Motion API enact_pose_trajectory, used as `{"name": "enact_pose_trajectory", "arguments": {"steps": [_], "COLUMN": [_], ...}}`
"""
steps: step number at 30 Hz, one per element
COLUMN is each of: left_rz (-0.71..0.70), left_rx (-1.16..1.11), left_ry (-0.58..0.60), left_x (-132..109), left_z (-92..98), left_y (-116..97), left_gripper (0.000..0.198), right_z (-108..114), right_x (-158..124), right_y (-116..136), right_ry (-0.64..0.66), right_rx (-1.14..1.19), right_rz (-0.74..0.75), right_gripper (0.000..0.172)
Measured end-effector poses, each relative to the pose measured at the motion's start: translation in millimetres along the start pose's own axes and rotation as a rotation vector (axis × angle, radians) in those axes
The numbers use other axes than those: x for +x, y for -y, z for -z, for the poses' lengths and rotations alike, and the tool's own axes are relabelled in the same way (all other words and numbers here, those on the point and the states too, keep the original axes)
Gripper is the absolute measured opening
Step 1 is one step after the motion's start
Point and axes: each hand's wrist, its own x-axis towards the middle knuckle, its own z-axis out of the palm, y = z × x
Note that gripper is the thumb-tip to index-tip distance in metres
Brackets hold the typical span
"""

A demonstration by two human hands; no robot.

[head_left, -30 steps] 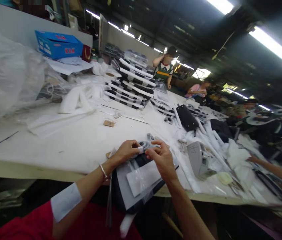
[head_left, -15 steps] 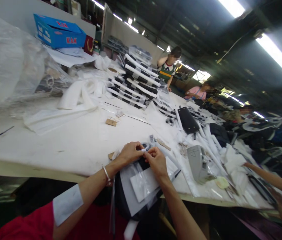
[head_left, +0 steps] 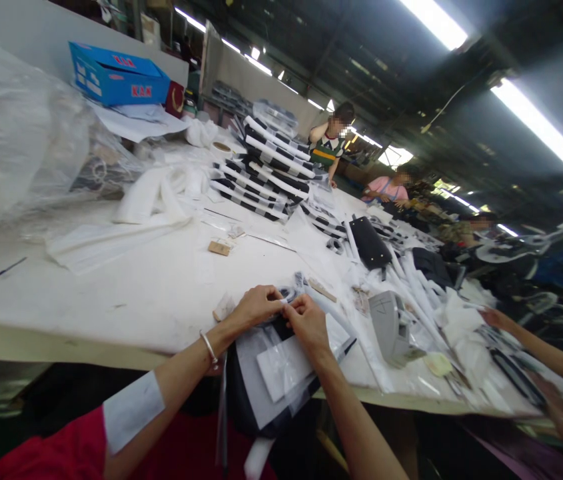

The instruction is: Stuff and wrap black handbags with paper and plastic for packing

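Note:
My left hand point(head_left: 255, 306) and my right hand point(head_left: 305, 321) meet at the near edge of the white table point(head_left: 126, 293). Both are closed in a pinch on the top of a dark bag point(head_left: 266, 377) that is partly covered in clear plastic film and white paper and hangs over the table edge toward my lap. The small part between my fingertips is grey and white; I cannot make it out. A silver bangle sits on my left wrist.
Stacked black-and-white striped pieces point(head_left: 266, 170) stand mid-table. A blue box point(head_left: 116, 73) and clear plastic bags point(head_left: 16, 133) lie at the back left. White paper, dark bags point(head_left: 370, 241) and a grey piece point(head_left: 388, 323) litter the right. Another person's arm point(head_left: 536, 347) reaches in at right; others work farther back.
My right hand has drawn closer to my left, fingers now tight together at the bag's top. The view has shifted slightly; the arm at right has reached farther over the table.

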Motion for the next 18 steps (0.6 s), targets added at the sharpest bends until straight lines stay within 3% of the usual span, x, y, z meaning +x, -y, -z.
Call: {"name": "enact_pose_trajectory", "arguments": {"steps": [9,18], "left_rz": [0.060,0.088], "left_rx": [0.047,0.082], "left_ry": [-0.082,-0.102], "left_x": [4.5,9.0], "left_z": [-3.3,-3.8], "left_y": [-0.4,3.3], "left_gripper": [0.021,0.019], "right_z": [3.8,9.5], "right_x": [-1.4,6.6], "right_y": [2.8,3.5], "right_ry": [0.024,0.112], "right_rx": [-0.060,-0.082], "right_rz": [0.091,0.069], "right_gripper": [0.020,0.019]}}
